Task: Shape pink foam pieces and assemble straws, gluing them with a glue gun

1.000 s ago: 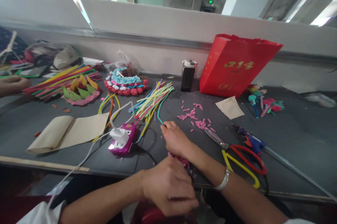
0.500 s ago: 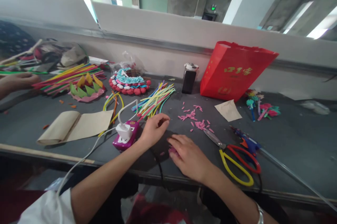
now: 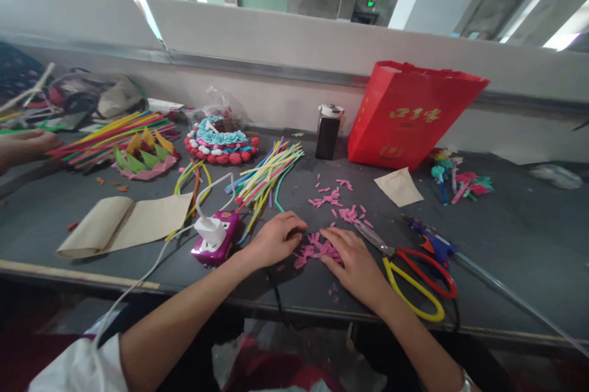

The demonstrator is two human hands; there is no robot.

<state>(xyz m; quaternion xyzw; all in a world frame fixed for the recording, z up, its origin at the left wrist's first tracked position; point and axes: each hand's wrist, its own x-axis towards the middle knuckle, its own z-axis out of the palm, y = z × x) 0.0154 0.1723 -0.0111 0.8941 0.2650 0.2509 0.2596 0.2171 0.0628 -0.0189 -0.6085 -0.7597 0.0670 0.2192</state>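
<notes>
A heap of small pink cut pieces (image 3: 317,249) lies on the dark table between my two hands. My right hand (image 3: 356,266) rests at the heap's right side, its fingers stretched out and touching some pieces. At the left edge of the heap is my left hand (image 3: 276,240), fingers loosely curved with a gap to the thumb; nothing shows in it. More pink pieces (image 3: 327,198) are scattered farther back. Scissors (image 3: 398,257) with one red and one yellow handle lie right of my right hand, their blades by the pink pieces.
Left of my left hand sits a purple power socket (image 3: 219,242) with a white plug and cable. Behind are foam-like coloured sticks (image 3: 271,174), a black bottle (image 3: 328,134) and a red bag (image 3: 409,116). A glue gun (image 3: 437,248) lies right. Another person's hand (image 3: 25,146) is far left.
My right hand has moved right and slightly forward, and the pink heap that it covered now shows. My left hand has shifted slightly right and closer to the heap.
</notes>
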